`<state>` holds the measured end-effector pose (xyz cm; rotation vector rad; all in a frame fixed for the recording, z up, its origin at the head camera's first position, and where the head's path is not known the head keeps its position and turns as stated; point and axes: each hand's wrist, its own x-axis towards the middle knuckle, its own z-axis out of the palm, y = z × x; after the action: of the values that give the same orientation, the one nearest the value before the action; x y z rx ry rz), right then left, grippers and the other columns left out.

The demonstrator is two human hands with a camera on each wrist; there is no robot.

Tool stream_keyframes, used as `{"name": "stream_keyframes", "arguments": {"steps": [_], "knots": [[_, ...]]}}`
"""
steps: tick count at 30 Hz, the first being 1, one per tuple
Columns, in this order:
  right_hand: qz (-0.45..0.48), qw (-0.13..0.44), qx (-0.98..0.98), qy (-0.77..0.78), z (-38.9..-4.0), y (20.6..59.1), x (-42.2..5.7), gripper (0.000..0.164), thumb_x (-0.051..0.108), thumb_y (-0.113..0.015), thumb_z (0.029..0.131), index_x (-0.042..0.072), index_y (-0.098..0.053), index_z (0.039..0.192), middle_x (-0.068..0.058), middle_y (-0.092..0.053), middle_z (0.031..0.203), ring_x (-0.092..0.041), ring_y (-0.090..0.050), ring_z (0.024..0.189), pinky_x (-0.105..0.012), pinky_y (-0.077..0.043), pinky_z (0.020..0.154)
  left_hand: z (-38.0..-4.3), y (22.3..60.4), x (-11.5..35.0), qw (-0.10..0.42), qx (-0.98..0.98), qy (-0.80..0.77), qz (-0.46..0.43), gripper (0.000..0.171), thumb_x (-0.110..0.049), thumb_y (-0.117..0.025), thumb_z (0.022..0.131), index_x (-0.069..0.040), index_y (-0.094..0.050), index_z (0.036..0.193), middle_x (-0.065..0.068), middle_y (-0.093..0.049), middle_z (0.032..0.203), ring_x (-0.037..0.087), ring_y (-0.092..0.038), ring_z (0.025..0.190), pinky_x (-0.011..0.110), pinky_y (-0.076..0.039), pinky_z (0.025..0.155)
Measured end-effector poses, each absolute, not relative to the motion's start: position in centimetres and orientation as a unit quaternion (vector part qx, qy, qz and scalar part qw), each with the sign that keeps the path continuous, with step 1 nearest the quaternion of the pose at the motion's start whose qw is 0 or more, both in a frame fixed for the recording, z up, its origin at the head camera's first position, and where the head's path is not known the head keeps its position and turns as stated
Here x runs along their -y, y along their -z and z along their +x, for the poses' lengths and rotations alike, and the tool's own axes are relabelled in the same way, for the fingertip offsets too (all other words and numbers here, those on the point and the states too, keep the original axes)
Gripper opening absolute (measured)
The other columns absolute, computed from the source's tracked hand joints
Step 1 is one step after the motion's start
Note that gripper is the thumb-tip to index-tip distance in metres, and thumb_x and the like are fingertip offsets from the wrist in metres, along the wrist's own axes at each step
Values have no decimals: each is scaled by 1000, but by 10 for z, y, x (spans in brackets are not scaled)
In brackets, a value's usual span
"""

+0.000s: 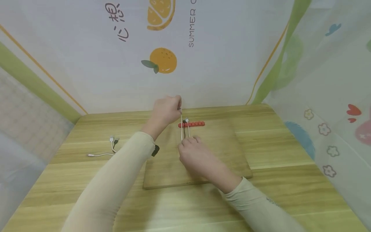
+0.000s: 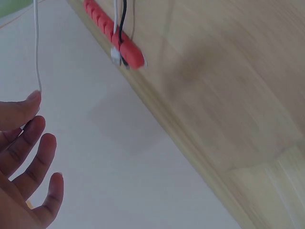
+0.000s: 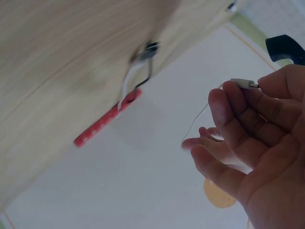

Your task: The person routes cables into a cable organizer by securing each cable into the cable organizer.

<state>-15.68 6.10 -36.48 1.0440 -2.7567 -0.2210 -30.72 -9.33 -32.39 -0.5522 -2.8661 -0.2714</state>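
Observation:
My left hand [image 1: 164, 111] pinches one end of a thin white cable [image 2: 37, 52] between thumb and fingertips, raised beyond the board's far edge. The white cable runs taut down to my right hand [image 1: 198, 155], which holds its other end, a white connector [image 3: 242, 83] with a metal tip, by thumb and fingers. Between the hands lies a red cable clip strip [image 1: 198, 123] near the far edge of the wooden board [image 1: 223, 151]. A black cable [image 2: 124, 21] and another white cable [image 1: 188, 129] sit in its slots, plugs past the far side.
On the table [image 1: 87, 180], left of the board, lie more cables: a white plug [image 1: 111, 139], a dark plug [image 1: 116, 141] and a white cable end [image 1: 99, 155], partly hidden by my left sleeve [image 1: 116, 180]. A printed curtain [image 1: 217, 71] hangs behind the table.

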Motion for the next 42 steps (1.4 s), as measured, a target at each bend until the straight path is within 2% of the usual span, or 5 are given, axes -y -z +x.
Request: {"name": "stream_keyframes", "arguments": {"steps": [6,14,30,35,42], "knots": [[354,102,924,100,-164,370,-75,19,7,-63,99,6,-70,116,-9,-71,116,-27,-66,115,-51,-50,112,-315,340,71,103,973,101,-178,8,-10,-63,90,-15,-65,96,0,-71,85,20,-61,76,38,-52,66],[369,91,913,152,-170,379,-85,27,15,-57,106,8,-70,128,-8,-72,122,-27,-67,120,-52,-52,112,-323,360,54,55,980,101,-163,11,-5,-61,93,-13,-67,97,1,-71,87,18,-59,75,36,-52,67],[360,26,923,133,-184,389,-92,25,18,-57,107,10,-72,125,-8,-73,120,-28,-67,123,-56,-49,115,-339,388,39,50,985,79,-141,5,-12,-70,99,-14,-73,103,1,-78,100,20,-70,92,48,-56,92],[360,1,925,121,-189,391,-92,27,18,-55,107,8,-71,127,-9,-71,124,-29,-66,125,-57,-48,117,-342,395,38,54,988,64,-132,3,-13,-72,98,-15,-72,96,0,-75,92,18,-64,83,47,-55,92],[368,-11,922,119,-194,392,-94,30,19,-55,107,6,-70,130,-11,-72,129,-30,-66,127,-56,-48,117,-345,394,32,46,989,60,-130,22,-13,-70,99,-17,-60,80,-1,-60,75,19,-52,73,52,-52,95]]}}
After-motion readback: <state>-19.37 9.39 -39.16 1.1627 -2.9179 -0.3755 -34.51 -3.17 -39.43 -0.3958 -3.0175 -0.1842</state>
